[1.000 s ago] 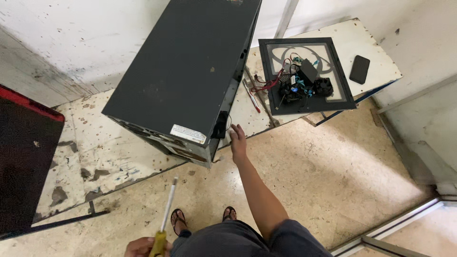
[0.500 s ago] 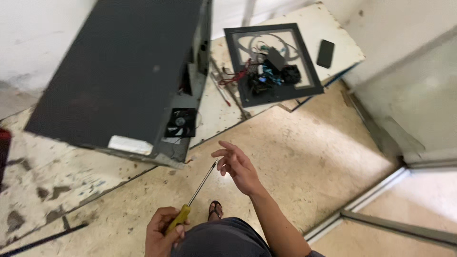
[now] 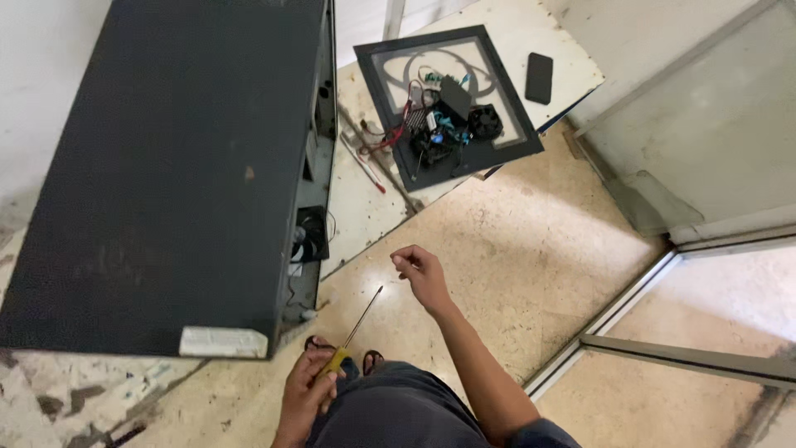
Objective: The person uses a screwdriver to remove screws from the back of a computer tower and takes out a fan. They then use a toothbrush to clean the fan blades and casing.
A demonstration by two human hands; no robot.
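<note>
Under my feet the floor (image 3: 514,274) is speckled beige terrazzo, evenly lit by soft daylight. Ahead of my right hand (image 3: 423,274) sits a low bench (image 3: 572,62) with a worn, chipped white top. Further right of that hand, a grey metal door frame (image 3: 663,353) runs across the floor, with a pale dusty panel (image 3: 713,141) beyond it. Far left, a whitish wall (image 3: 33,99) rises.
</note>
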